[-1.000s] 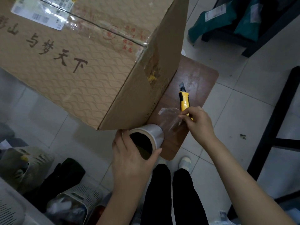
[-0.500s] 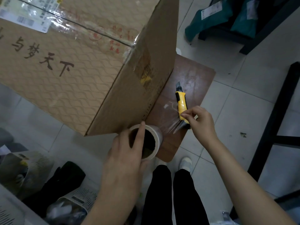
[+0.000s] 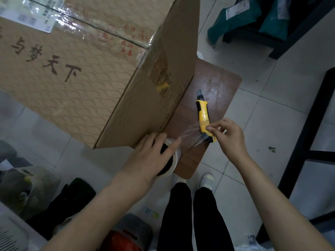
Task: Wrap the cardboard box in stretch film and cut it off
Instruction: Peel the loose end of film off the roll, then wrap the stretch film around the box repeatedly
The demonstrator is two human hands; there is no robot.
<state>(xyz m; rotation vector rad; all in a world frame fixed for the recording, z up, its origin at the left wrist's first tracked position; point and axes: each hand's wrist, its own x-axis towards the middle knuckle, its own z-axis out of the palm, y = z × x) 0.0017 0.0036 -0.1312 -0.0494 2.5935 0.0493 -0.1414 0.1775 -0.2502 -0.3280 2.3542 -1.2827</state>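
bare stool top beyond knife

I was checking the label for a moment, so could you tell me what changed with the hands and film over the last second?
The left hand turned from cupping the film roll underneath to lying over its open end. The right hand, pinching the film end, drew it rightward into a taut, streaked sheet across the knife's handle. The yellow utility knife and cardboard box stayed on the stool.

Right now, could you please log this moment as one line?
left hand: holding film roll | right hand: pinching stretched film end | knife: lying on stool | box: unwrapped on this side
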